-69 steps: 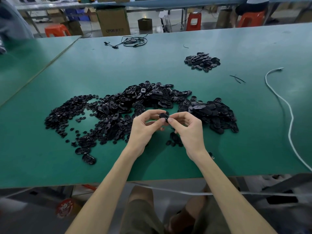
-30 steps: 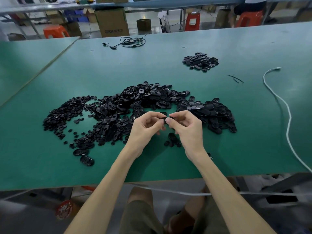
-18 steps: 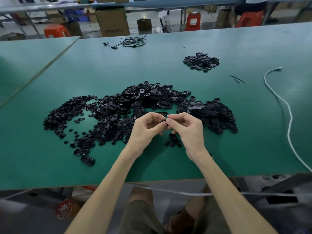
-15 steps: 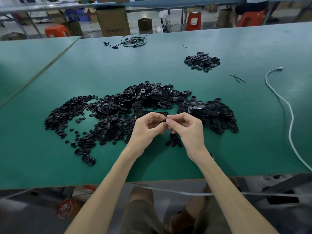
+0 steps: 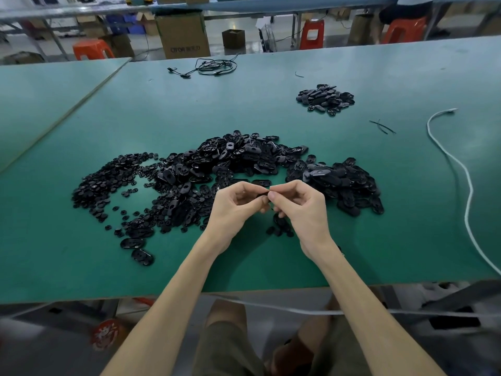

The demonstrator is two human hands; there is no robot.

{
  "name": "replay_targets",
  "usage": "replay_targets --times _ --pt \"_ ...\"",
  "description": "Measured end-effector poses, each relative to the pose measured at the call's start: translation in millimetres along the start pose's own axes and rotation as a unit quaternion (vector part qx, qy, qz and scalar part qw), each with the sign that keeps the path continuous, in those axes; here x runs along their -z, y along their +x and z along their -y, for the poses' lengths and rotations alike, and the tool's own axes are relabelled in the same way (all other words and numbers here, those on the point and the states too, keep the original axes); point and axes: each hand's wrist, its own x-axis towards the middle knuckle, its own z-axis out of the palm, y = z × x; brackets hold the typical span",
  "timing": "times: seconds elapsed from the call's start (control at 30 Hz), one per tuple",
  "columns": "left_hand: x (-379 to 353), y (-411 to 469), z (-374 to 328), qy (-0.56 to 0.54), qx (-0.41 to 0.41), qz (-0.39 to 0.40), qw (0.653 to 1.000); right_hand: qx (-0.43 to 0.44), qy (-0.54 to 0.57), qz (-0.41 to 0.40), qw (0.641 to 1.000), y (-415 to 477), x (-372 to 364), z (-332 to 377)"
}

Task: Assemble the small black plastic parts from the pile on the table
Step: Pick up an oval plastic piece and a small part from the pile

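Green worktable (image 5: 271, 109), orange stools (image 5: 312, 33), cardboard box (image 5: 183, 33), pale floor (image 5: 252, 23)

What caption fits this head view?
Left hand and right hand pinch a black part by the pile on the table.

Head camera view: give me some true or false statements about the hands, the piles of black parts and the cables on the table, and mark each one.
1. The left hand and the right hand pinch a small black part between their fingertips. True.
2. The smaller pile lies at the near edge of the table, by the left arm. False: it lies far right, beyond the big pile.
3. A white cable snakes along the table's right side. True.
4. The coiled black cable rests on top of the big pile. False: it lies apart, near the far edge.
5. Orange stools stand beyond the table. True.
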Motion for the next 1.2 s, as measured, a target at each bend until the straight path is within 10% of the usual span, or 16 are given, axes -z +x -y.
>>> replay_targets --times 0.77,1.2 --pt "-2.9 -1.0 -1.3 0.004 -0.001 -0.021 1.000 0.017 -0.011 -0.001 1.000 -1.2 -2.6 1.1" --pt "-2.3 0.5 -4.2 0.132 -0.016 -0.094 0.987 0.001 0.029 -0.272 0.962 0.9 4.2 8.5"
